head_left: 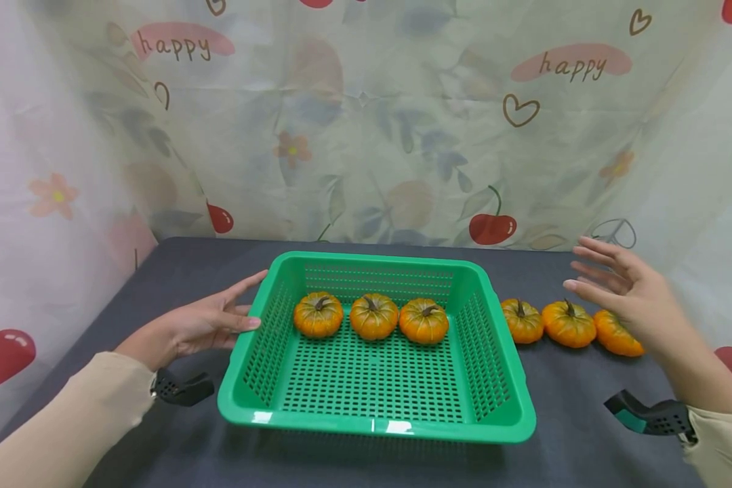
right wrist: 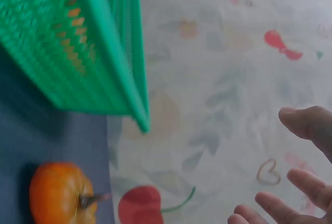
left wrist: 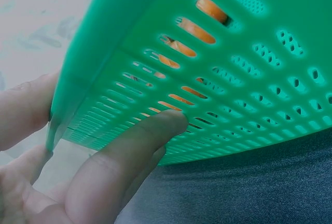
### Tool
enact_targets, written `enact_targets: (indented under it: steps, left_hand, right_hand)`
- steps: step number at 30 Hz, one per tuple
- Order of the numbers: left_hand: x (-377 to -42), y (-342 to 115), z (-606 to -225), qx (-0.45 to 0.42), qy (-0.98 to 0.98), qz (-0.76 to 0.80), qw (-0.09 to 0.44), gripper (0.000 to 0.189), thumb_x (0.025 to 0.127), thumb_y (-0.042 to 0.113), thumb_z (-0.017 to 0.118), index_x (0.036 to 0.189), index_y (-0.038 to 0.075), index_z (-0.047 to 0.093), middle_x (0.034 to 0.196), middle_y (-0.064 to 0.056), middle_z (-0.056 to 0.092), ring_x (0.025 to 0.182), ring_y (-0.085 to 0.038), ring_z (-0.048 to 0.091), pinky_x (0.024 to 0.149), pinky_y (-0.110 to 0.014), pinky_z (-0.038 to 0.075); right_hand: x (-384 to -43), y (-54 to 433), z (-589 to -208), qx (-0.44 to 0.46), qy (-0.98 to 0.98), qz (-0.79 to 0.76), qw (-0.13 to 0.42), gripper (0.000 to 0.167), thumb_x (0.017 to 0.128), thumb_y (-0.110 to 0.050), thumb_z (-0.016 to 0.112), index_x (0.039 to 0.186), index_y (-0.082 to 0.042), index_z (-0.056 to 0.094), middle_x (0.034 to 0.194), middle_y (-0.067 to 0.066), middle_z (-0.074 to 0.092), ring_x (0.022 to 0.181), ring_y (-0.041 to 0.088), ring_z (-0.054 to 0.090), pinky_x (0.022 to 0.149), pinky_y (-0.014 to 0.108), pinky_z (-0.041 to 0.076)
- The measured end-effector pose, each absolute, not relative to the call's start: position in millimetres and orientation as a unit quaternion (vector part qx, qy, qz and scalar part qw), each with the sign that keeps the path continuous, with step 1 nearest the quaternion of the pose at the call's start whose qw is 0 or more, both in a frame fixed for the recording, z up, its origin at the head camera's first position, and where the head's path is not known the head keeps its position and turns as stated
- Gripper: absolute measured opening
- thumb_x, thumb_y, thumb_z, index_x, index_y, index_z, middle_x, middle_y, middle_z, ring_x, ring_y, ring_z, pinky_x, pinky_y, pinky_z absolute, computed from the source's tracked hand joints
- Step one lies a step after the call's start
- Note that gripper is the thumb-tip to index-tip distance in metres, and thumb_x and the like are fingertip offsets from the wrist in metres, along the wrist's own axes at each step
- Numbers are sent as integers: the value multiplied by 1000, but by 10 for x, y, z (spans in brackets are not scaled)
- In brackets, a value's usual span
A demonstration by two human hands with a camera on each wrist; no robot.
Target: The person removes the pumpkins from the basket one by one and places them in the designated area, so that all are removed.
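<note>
A green plastic basket (head_left: 372, 428) with slotted walls is in front of me, with three small orange pumpkins (head_left: 373, 316) in a row inside, toward its back. My left hand (head_left: 210, 324) holds the basket's left rim, thumb at the rim and other fingers against the outer wall; in the left wrist view, a finger (left wrist: 129, 151) lies under the slotted side. On the right, my right hand (head_left: 631, 285) hovers with fingers spread, holding nothing. Below and left of it, three more pumpkins (head_left: 568, 324) line up beside the basket's right wall; the rightmost is partly hidden by the hand.
A dark cloth covers the table (head_left: 195, 271). Printed curtains (head_left: 366, 135) with cherries, hearts and flowers hang behind the table and at both sides. Each wrist wears a black strap-mounted device (head_left: 183, 389).
</note>
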State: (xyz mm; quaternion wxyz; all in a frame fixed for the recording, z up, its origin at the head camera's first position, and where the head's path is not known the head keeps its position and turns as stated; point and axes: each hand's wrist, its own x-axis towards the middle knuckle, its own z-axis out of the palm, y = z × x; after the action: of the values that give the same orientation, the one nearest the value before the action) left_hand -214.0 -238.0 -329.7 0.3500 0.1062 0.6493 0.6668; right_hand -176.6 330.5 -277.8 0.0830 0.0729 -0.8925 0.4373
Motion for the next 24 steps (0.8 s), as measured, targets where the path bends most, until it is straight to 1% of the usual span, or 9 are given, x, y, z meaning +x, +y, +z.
enact_targets:
  steps: [6, 11, 18, 24]
  left_hand:
    - [-2142, -2379, -3303, 103, 650, 667, 349, 97, 95, 3, 58, 154, 37, -10, 158, -27, 13, 115, -34, 62, 94, -53, 51]
    - [-2142, -2377, -3297, 102, 647, 669, 350, 96, 95, 3, 58, 154, 37, -10, 159, -27, 12, 115, -35, 62, 94, -54, 51]
    - [-2145, -2374, -3294, 100, 648, 669, 351, 96, 95, 4, 59, 154, 38, -9, 158, -26, 13, 114, -33, 63, 94, -53, 52]
    - [-2139, -2376, -3295, 101, 649, 668, 350, 96, 95, 4, 59, 154, 38, -9, 158, -27, 14, 114, -33, 63, 93, -52, 52]
  right_hand:
    - [-1727, 3083, -2707, 95, -882, 456, 75, 63, 95, -15, 63, 150, -25, 35, 133, -19, 46, 111, -18, 49, 80, 4, 48]
    - [-1703, 2911, -2646, 121, -861, 489, 63, 60, 95, -10, 61, 149, -23, 37, 135, -15, 48, 115, -12, 52, 82, 8, 51]
    - [-1700, 2744, -2630, 193, -788, 583, 44, 60, 93, 2, 59, 147, -17, 41, 135, -10, 52, 117, -5, 55, 84, 11, 52]
    - [-1716, 2598, -2592, 201, -796, 570, 39, 60, 94, -1, 60, 148, -18, 40, 137, -6, 50, 120, -3, 54, 85, 12, 52]
